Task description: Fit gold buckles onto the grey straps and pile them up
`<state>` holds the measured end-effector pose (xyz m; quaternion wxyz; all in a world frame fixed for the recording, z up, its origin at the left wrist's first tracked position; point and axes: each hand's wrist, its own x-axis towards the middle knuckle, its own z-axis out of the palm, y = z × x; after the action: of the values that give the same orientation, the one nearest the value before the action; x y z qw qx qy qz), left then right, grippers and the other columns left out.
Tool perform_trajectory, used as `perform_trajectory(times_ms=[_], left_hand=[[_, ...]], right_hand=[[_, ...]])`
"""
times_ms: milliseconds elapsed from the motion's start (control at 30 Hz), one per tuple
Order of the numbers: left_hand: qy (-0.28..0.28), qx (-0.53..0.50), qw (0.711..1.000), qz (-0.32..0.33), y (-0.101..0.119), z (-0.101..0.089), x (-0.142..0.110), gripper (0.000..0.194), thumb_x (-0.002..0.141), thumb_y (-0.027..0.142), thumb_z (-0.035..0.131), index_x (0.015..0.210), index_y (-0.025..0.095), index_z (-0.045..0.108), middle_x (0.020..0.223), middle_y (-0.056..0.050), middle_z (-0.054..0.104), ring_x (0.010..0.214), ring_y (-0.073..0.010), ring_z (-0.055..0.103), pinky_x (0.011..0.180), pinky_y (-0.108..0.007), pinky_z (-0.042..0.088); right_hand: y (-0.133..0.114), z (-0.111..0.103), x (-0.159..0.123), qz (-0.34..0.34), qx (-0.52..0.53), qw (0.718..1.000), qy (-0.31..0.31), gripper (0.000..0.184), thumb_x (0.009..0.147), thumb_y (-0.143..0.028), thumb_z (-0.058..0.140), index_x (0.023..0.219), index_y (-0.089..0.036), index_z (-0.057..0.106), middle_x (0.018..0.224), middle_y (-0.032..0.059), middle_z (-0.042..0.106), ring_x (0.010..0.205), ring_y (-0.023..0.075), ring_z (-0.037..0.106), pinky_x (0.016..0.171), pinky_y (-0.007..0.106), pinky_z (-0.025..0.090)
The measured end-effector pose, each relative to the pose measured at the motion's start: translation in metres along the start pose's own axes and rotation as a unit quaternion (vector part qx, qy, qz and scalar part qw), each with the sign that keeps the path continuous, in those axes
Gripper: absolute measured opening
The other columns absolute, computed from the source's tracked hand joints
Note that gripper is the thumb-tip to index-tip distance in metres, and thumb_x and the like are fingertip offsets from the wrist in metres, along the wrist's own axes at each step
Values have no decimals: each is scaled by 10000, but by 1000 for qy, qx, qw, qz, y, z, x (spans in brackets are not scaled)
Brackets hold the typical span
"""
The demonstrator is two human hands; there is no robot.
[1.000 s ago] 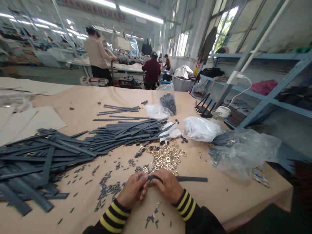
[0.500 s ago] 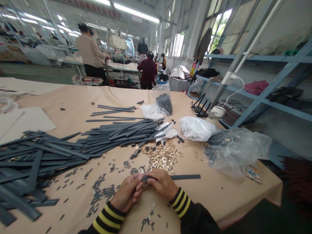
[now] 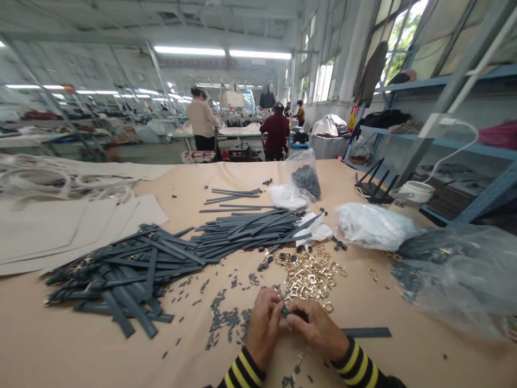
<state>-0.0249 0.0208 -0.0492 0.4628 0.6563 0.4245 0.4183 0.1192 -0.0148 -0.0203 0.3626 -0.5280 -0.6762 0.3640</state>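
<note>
A dark grey strap (image 3: 365,332) runs out to the right from under my right hand (image 3: 319,326), its far end lying on the table. My right fingers are closed around it near its left end. My left hand (image 3: 263,323) pinches at that same left end, and the two hands' fingertips almost meet. A glint of gold metal shows by my left fingertips, but the fingers hide most of it. Just beyond my hands lies a heap of gold buckles (image 3: 311,276). Small dark grey pieces (image 3: 230,319) are scattered beside my left hand.
To the left lie a pile of dark straps (image 3: 137,269) and pale flat sheets (image 3: 100,229). Clear plastic bags (image 3: 464,269) stand at right, near a black router (image 3: 374,188) and a white bucket (image 3: 416,193). Blue shelves (image 3: 452,145) line the right side. Several people work behind.
The view has swung left and levelled, so the table's things and my hands sit further right in the picture. Both hands stay together at the strap's left end, fingers slightly shifted.
</note>
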Motion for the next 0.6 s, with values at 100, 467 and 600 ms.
perform_trajectory(times_ms=[100, 467, 600], left_hand=[[-31, 78, 996, 39, 5, 3, -8, 219, 839, 259, 374, 802, 176, 573, 767, -54, 585, 746, -177, 546, 710, -312, 432], [-14, 166, 984, 68, -3, 6, -9, 162, 819, 239, 425, 774, 188, 572, 823, -103, 614, 816, -224, 569, 736, -332, 429], [-27, 199, 975, 92, 1, -2, 4, 177, 836, 218, 370, 756, 185, 525, 799, -92, 584, 789, -209, 549, 715, -324, 426]], right_hand=[[4, 2, -1, 18, 17, 1000, 13, 166, 791, -196, 480, 645, -167, 555, 601, -33, 534, 597, 111, 490, 571, 206, 355], [17, 13, -3, 28, 83, 996, 20, 171, 831, -224, 418, 728, -178, 546, 656, -13, 561, 632, 136, 536, 603, 231, 410], [20, 11, -1, 62, 82, 994, 47, 173, 843, -243, 385, 759, -178, 522, 621, -21, 548, 561, 132, 525, 555, 236, 415]])
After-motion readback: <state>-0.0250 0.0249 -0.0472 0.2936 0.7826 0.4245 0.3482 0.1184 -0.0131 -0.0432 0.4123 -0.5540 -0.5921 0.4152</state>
